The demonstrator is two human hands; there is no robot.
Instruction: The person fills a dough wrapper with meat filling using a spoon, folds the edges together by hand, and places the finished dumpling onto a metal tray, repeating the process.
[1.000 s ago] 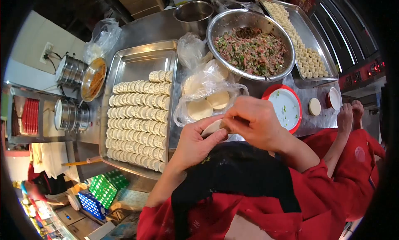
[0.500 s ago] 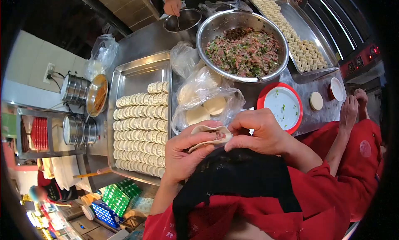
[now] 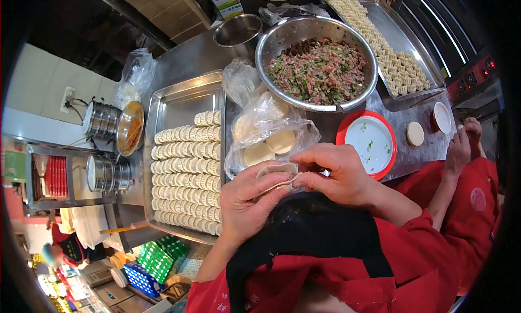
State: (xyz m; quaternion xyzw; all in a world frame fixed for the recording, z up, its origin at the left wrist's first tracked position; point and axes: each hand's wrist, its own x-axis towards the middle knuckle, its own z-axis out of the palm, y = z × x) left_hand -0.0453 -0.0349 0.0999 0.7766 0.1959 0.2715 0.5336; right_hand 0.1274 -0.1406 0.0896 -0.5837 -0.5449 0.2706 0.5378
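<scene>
In front of the black apron, my left hand (image 3: 244, 204) cradles a half-folded dumpling (image 3: 278, 173), its pale round wrapper curved up around the thumb and fingers. The thumb and fingertips of my right hand (image 3: 342, 174) pinch the wrapper's right edge, closed on the same dumpling. Filling inside it is mostly hidden. Just beyond my hands lies a clear plastic bag (image 3: 309, 133) of round wrappers (image 3: 281, 142). To the right is a red-rimmed white plate (image 3: 340, 134) with green scraps on it.
A metal tray (image 3: 184, 81) of dumpling rows (image 3: 187, 165) stands left. A large steel bowl (image 3: 261, 69) of meat filling (image 3: 320, 69) is ahead, a small pot (image 3: 237, 31) beside it. Another dumpling tray (image 3: 399, 36) sits far right. A co-worker's hands (image 3: 464, 139) are at the right.
My right fingers have shifted slightly left along the wrapper's edge, which now folds over more of the filling. Another person's hand has left the small pot at the top.
</scene>
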